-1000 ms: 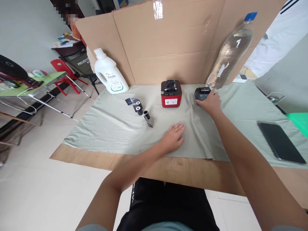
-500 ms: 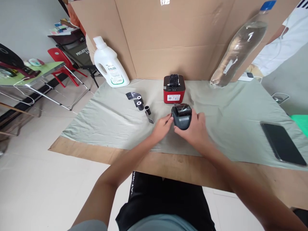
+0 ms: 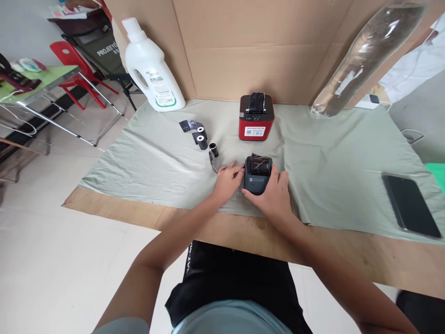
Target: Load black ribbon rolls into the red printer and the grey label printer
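Note:
My right hand (image 3: 274, 190) is wrapped round the right side of a small dark grey portable receipt printer (image 3: 256, 184), its thumb along the front edge. The printer appears to rest on the cloth, with a piece of black paper (image 3: 260, 164) sticking out of its top. At the printer's left side is my left hand (image 3: 226, 182), fingers apart, the tips at or close to the casing. Behind stands a red and black receipt printer (image 3: 256, 127), also with black paper out of its slot. Several small black paper rolls (image 3: 201, 141) lie to the left, one (image 3: 213, 149) close to my left hand.
A white detergent bottle (image 3: 158, 74) stands back left and a large clear bottle (image 3: 361, 65) leans back right, both before a cardboard panel (image 3: 257, 55). A phone (image 3: 412, 204) lies at the right. The grey-green cloth (image 3: 333, 176) covers a wooden board (image 3: 118, 204).
The dark printer has come down onto the cloth and sits straighter, my right hand still on it. My left hand's fingers have spread beside it. The view has tilted down.

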`<action>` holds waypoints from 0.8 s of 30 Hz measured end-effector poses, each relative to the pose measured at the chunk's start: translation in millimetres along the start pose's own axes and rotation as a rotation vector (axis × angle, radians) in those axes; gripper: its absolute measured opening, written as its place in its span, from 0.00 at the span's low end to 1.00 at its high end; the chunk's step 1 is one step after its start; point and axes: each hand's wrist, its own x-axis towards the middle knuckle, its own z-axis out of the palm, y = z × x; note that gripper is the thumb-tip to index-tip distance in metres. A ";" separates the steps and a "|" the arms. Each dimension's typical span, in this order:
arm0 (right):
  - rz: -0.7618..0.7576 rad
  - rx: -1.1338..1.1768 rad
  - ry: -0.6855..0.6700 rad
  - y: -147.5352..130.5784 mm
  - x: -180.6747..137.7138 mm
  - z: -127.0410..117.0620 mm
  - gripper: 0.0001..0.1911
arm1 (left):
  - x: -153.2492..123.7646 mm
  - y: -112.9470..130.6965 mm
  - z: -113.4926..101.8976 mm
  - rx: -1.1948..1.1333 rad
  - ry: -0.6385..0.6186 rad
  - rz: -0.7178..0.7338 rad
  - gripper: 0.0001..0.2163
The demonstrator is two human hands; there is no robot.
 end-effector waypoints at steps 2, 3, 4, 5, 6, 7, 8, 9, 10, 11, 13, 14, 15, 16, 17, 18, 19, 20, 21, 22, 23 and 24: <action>0.010 0.022 -0.020 1.2 -0.4 0.4 0.60 | 3.2 0.7 -1.4 -0.052 0.038 -0.016 0.14; 0.009 0.033 -0.023 1.9 0.0 0.7 0.60 | 4.7 1.4 -2.3 -0.059 0.061 -0.029 0.12; 0.006 0.041 -0.021 2.8 0.5 1.0 0.59 | 6.2 2.4 -3.1 -0.050 0.086 -0.044 0.11; 0.002 0.046 -0.017 3.7 1.3 1.2 0.59 | 7.5 3.7 -3.9 -0.025 0.108 -0.060 0.09; -0.005 0.048 -0.014 4.7 2.1 1.3 0.59 | 8.8 5.1 -4.7 0.012 0.125 -0.077 0.08; -0.012 0.048 -0.013 5.6 3.0 1.2 0.59 | 10.1 6.6 -5.3 0.055 0.130 -0.096 0.07; -0.017 0.048 -0.014 6.2 3.7 0.9 0.59 | 11.4 8.0 -5.9 0.097 0.122 -0.114 0.07; -0.020 0.050 -0.016 6.6 4.4 0.4 0.59 | 12.7 9.3 -6.6 0.132 0.105 -0.133 0.08; -0.020 0.052 -0.020 6.7 4.9 -0.3 0.59 | 14.1 10.2 -7.3 0.157 0.083 -0.151 0.09; -0.018 0.054 -0.026 6.6 5.4 -1.0 0.59 | 15.4 10.7 -8.0 0.172 0.064 -0.169 0.09; -0.013 0.057 -0.040 6.0 6.0 -2.3 0.59 | 18.1 10.6 -9.6 0.180 0.029 -0.193 0.09; -0.013 0.059 -0.045 5.8 6.2 -2.7 0.59 | 19.3 9.9 -10.2 0.179 0.016 -0.199 0.09; -0.014 0.062 -0.048 5.6 6.5 -3.0 0.59 | 20.5 8.9 -10.8 0.179 0.005 -0.201 0.09; -0.017 0.065 -0.048 5.5 6.7 -3.0 0.59 | 21.7 7.7 -11.1 0.180 -0.004 -0.200 0.10; -0.019 0.066 -0.047 5.6 7.0 -3.0 0.59 | 22.8 6.4 -11.3 0.182 -0.012 -0.199 0.10; -0.020 0.066 -0.048 5.8 7.2 -2.9 0.59 | 24.0 5.2 -11.4 0.184 -0.019 -0.200 0.10; -0.018 0.063 -0.051 5.9 7.4 -2.9 0.60 | 25.2 4.1 -11.3 0.186 -0.027 -0.203 0.10; -0.014 0.059 -0.054 6.1 7.5 -2.9 0.61 | 26.4 3.3 -11.2 0.188 -0.037 -0.207 0.10; -0.012 0.055 -0.058 6.2 7.6 -2.8 0.61 | 27.5 2.8 -11.1 0.188 -0.046 -0.211 0.10; -0.010 0.052 -0.060 6.3 7.6 -2.8 0.62 | 28.5 2.6 -11.0 0.187 -0.053 -0.214 0.10; -0.011 0.051 -0.059 6.5 7.6 -2.6 0.62 | 29.3 2.7 -10.9 0.184 -0.054 -0.215 0.10; -0.013 0.049 -0.056 6.7 7.4 -2.3 0.62 | 29.8 3.1 -10.8 0.181 -0.053 -0.214 0.10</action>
